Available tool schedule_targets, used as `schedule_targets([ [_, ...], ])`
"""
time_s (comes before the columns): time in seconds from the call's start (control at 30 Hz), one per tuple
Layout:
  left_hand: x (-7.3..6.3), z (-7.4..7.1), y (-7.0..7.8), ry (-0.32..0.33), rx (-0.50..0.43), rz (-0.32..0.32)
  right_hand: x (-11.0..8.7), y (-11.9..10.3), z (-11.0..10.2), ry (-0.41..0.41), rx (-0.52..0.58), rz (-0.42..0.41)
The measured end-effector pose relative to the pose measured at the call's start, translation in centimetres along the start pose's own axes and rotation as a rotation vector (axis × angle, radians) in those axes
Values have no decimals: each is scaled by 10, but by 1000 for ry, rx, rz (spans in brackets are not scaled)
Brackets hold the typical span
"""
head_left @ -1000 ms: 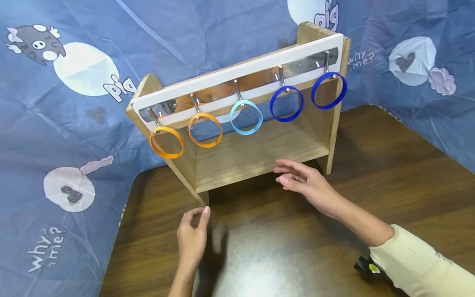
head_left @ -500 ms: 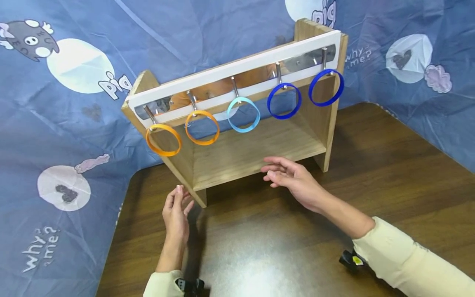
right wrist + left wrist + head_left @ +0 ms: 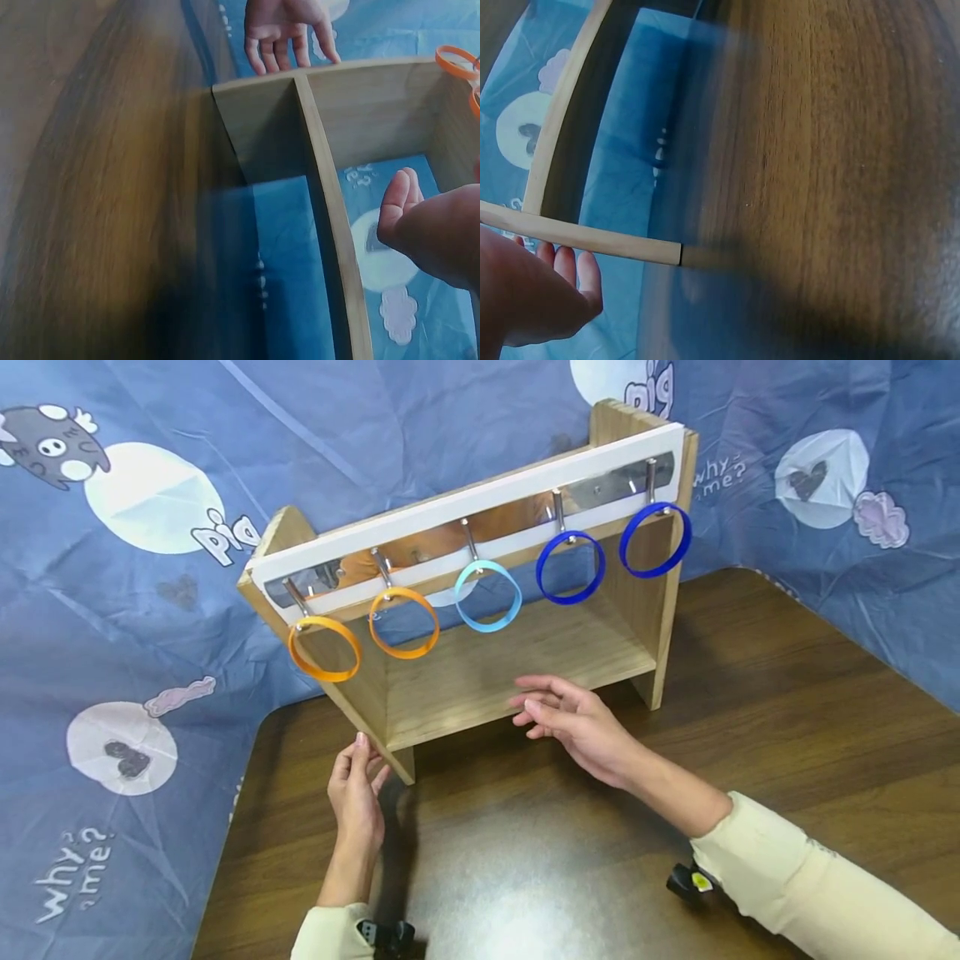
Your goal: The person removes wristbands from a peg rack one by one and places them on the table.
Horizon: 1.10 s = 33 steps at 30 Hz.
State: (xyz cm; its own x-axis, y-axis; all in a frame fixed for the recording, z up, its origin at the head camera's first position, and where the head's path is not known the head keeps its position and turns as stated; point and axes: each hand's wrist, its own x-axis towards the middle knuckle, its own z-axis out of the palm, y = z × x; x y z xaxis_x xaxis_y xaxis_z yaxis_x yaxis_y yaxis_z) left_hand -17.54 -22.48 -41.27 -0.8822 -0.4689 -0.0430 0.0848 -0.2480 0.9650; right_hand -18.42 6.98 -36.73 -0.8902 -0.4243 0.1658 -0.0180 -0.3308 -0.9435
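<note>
A wooden rack stands on a table, with a row of metal pegs along its white front bar. On the pegs hang two orange rings, one light blue ring and two dark blue rings. My left hand touches the rack's left side panel low down. Its thumb lies at the front edge and the other fingers sit by the outer face. In front of the lower shelf hovers my right hand, fingers loosely bent, holding nothing.
Dark wood table extends in front of the rack and to its right. A blue printed cloth hangs behind and at both sides. Black wrist devices sit at both sleeves.
My left hand has moved up and left from before the rack's front corner to its side panel, then stayed there. My right hand has drifted left along the shelf. The rings hang as before.
</note>
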Motion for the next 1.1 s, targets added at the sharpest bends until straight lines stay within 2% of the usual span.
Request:
schedule_targets([
  [0.37,-2,2,2,-25,22,-20,31,10,38,-13,62,36],
  [0.53,-2,0,6,-46,40,-28,50,3,58,8,123,34],
  [0.77,-5,-4,10,-53,53,-42,73,-9,97,9,239,81],
  [0.97,-5,-3,11,-51,26,-41,84,-15,129,-33,316,111],
  [1.1,-5,-3,11,-59,34,-47,87,-19,145,-19,388,93],
])
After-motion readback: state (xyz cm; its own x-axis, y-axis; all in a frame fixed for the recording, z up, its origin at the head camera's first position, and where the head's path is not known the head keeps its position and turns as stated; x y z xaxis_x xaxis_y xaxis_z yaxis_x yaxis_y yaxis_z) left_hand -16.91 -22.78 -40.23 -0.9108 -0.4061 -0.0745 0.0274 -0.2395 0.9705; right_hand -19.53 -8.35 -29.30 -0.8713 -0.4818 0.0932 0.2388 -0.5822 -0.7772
